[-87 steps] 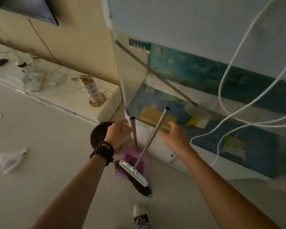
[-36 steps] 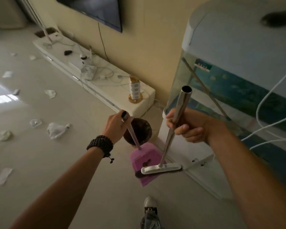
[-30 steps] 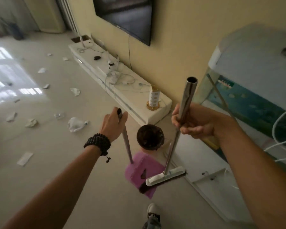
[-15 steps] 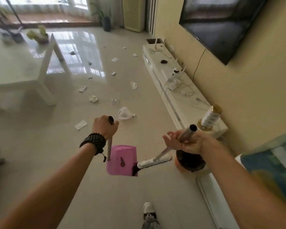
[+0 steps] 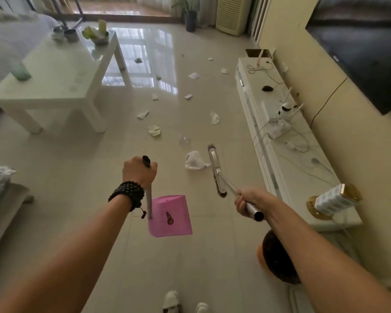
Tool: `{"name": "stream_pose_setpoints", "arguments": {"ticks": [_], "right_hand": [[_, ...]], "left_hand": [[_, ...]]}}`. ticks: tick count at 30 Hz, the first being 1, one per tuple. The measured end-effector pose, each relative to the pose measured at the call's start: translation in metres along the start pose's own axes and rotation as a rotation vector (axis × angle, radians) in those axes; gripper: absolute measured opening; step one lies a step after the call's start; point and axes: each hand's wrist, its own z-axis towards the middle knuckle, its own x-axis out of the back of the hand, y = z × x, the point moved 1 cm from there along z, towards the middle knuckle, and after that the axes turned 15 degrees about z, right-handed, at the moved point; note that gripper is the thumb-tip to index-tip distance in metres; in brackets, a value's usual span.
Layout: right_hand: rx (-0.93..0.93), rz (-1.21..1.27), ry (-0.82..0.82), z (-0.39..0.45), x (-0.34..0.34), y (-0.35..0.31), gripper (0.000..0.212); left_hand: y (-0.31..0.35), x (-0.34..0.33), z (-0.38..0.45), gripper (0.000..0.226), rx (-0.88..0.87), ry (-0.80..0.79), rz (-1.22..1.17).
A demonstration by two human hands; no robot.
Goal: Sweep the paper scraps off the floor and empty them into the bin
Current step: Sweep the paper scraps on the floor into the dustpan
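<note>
Both hands are busy as I watch from my end. My left hand (image 5: 138, 172) is curled round the top of the dustpan's handle, and the pink dustpan (image 5: 170, 216) hangs just below it, above the floor (image 5: 81, 168). My right hand (image 5: 250, 201) grips the metal shaft of the broom (image 5: 217, 171) near its upper end, with the broom head stretched forward ahead of that hand. A crumpled white scrap (image 5: 193, 162) lies just beside the broom head, on its left. More paper scraps (image 5: 154, 130) are scattered well ahead of both hands, running up the tiled floor toward the far window. A white coffee table (image 5: 54, 86) stands to the left of that trail, and a low white TV stand (image 5: 287, 136) runs along the right wall, leaving a lane between them. A round bin (image 5: 274, 260) with a dark inside sits on the floor under my right forearm, near the TV stand's near end. My white shoes (image 5: 172, 301) show at the bottom edge.
</note>
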Motion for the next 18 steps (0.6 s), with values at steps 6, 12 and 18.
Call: {"name": "stream_pose_setpoints", "arguments": {"ticks": [6,12,18], "right_hand": [[-0.043,-0.213,0.127,0.041,0.0,-0.067,0.017],[-0.031,-0.205,0.199,0.119,-0.048,-0.09,0.028],[0.009,-0.433,0.364,0.174,-0.053,-0.137,0.018]], "left_hand": [[0.021,-0.018,0.085,0.042,-0.01,0.009,-0.011],[0.033,-0.027,0.177,0.039,0.009,-0.038,-0.054],[0.046,-0.057,0.247,0.027,-0.03,-0.134,0.063]]}}
